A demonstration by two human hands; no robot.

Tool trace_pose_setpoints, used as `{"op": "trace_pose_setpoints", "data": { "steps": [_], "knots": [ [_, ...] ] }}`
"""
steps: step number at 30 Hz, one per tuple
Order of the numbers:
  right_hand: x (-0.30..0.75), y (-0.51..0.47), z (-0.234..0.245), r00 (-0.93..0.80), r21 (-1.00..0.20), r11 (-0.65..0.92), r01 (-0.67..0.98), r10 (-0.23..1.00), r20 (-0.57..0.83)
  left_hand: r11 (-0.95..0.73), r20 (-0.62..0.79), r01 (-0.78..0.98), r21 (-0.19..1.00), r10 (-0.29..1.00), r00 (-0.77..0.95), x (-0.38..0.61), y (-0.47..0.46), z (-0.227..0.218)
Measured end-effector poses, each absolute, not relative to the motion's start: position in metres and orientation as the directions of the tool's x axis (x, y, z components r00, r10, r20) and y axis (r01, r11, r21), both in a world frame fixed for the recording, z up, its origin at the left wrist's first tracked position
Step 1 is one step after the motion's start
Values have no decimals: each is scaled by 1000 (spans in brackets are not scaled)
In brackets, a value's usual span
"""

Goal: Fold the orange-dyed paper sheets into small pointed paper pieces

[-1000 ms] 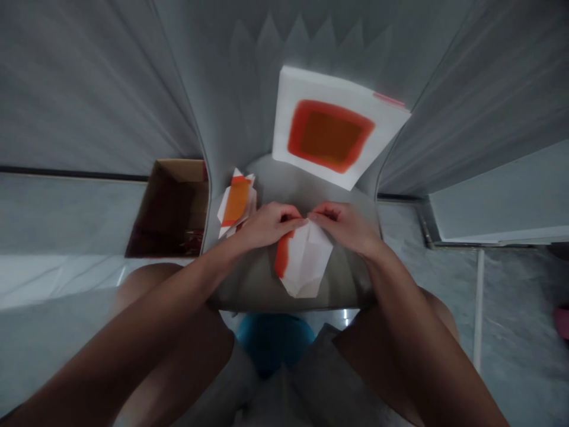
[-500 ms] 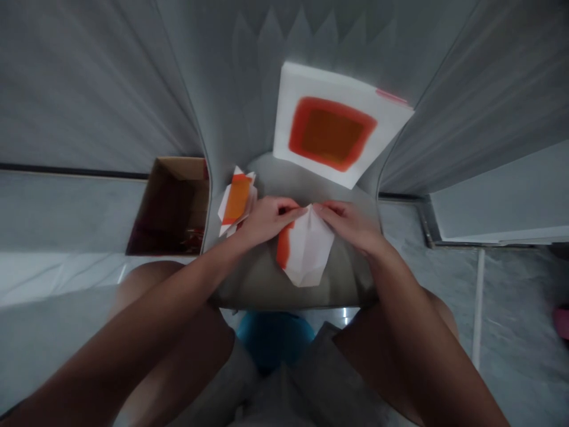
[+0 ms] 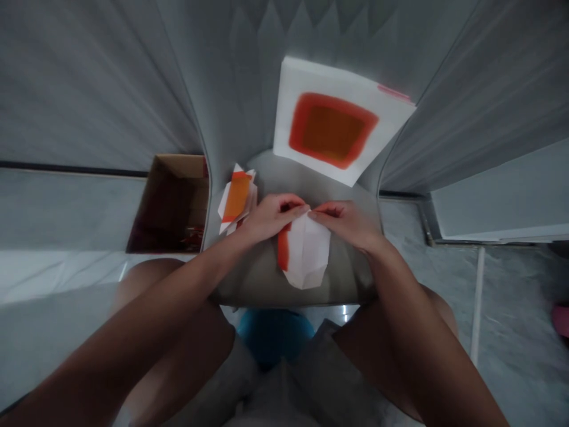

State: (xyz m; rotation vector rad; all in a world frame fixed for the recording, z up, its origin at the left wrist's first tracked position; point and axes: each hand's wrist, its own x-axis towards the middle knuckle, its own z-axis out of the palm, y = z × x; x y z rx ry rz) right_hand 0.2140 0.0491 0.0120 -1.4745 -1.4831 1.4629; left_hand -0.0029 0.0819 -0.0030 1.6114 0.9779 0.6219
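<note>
Nearest, at the bottom of the view, a bare left knee (image 3: 149, 279) and a bare right knee (image 3: 438, 308), with a round blue object (image 3: 275, 338) between them, its kind hard to tell in the dim light. Just above, two bare forearms (image 3: 422, 332) reaching forward and inward. Left grip (image 3: 272, 220) clenched on the upper left edge of a folded white paper (image 3: 306, 252), thumb and fingers pinching it. Right grip (image 3: 344, 224) grasping the top of the same paper, fingertips almost meeting those of the left grip at its peak. Paper lying on a grey table (image 3: 351, 279) between and just below both grips, with a red-orange band down its left edge and a blunt point toward the near side.

Just beside the left grip, on the table, a small pile of folded paper (image 3: 236, 198) showing an orange patch. Farther left, an open cardboard box (image 3: 171, 204), dark inside, with red bits at the bottom. Beyond the grips, a thick stack of white paper (image 3: 331, 118), tilted, marked with an orange square ringed in red. Out to the right, a pale grey floor (image 3: 511, 284), a thin white pole (image 3: 478, 302) and a pink object (image 3: 560, 320) cut off by the edge of the view.
</note>
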Motion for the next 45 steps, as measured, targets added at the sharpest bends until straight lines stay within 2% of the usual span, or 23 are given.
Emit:
{"op": "trace_pose_setpoints", "data": {
  "steps": [8, 11, 13, 17, 22, 26, 32, 36, 45],
  "knots": [
    [216, 50, 10, -303, -948, -149, 283, 923, -236, -78, -65, 239, 968, 842, 535, -2, 83, -5],
    [227, 46, 7, -245, -935, -83, 345, 954, -175, -79, -42, 221, 972, 869, 493, 4, 86, -11],
    [239, 38, 3, -99, -900, -49, 433, 990, -102, -80, -14, 228, 970, 922, 386, 9, 86, -19],
    [262, 7, -16, 188, -755, -80, 651, 980, 58, -25, 37, 355, 934, 999, -27, 9, 69, -37],
    [259, -57, -44, 231, -746, -101, 658, 970, 73, 4, 143, 459, 888, 948, -283, -10, 8, -44],
    [230, -111, -59, 247, -759, 13, 651, 942, 228, 99, 145, 518, 850, 901, -409, -23, -51, -44],
    [184, -149, -76, 93, -609, 211, 764, 899, 427, 226, 152, 707, 670, 890, -429, -38, -93, -42],
    [172, -138, -85, 91, -559, 184, 809, 900, 427, 255, 119, 766, 590, 911, -394, -47, -95, -41],
    [169, -123, -86, -129, -398, 294, 869, 911, 393, 209, 97, 845, 492, 951, -292, -52, -91, -42]
  ]
}}
